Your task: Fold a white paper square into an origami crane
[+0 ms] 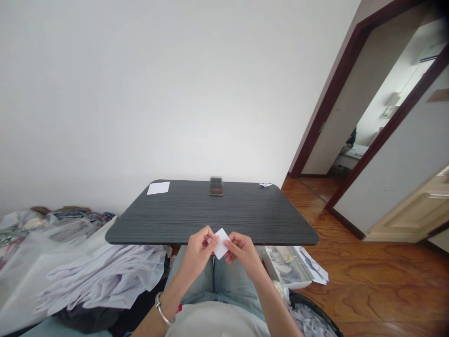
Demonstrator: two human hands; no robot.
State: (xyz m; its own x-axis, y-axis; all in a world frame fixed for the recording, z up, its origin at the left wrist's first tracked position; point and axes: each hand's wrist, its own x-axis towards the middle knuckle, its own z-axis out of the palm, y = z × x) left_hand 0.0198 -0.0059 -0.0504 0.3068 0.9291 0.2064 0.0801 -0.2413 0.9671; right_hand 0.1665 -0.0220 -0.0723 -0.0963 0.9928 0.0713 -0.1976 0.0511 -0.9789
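Observation:
My left hand (198, 250) and my right hand (242, 252) pinch a small folded white paper (221, 243) between them, held just above my lap at the near edge of the dark table (210, 213). Both hands have their fingers closed on the paper's edges. A silver bangle (162, 310) sits on my left wrist.
On the table's far side lie a white sheet (158, 187), a small upright phone-like object (216, 186) and a tiny folded paper piece (265, 185). A heap of white paper (101, 276) lies at left, a box of paper (294, 267) at right, an open doorway beyond.

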